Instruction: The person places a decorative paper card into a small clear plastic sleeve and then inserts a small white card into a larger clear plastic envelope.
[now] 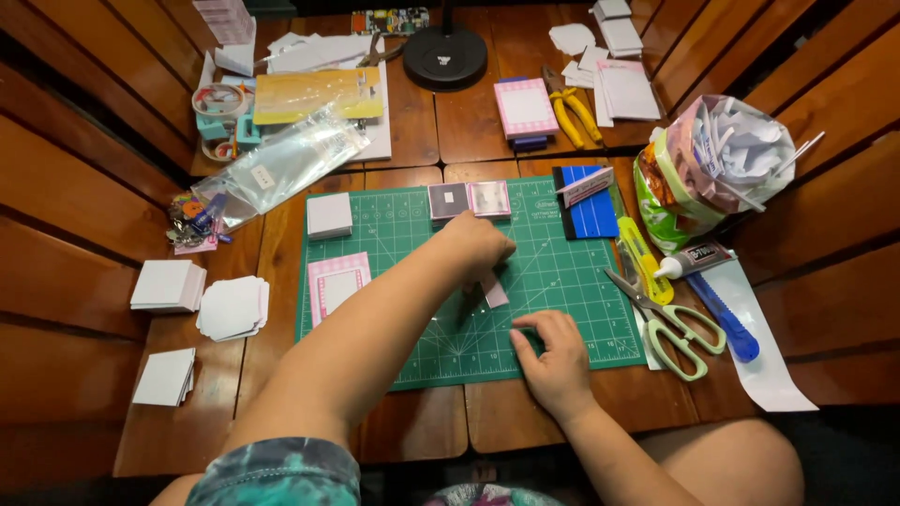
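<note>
My left hand [476, 245] reaches across the green cutting mat [403, 234] and pinches a small pink paper piece [494, 291] that hangs below its fingers. My right hand [553, 351] rests on the mat's near right part, fingers curled and pressed on the surface, with nothing visible in it. Two small square cards [469, 200] lie at the mat's far edge just beyond my left hand. A pink-bordered card [337, 284] and a stack of white squares [329, 215] lie on the mat's left side.
Green-handled scissors [670, 323], a yellow cutter [643, 258], a glue tube [692, 260] and a blue knife [727, 323] lie right of the mat. A bag of paper scraps [717, 159] stands at the right. White paper stacks [202, 300] lie left. A black lamp base [444, 56] stands at the back.
</note>
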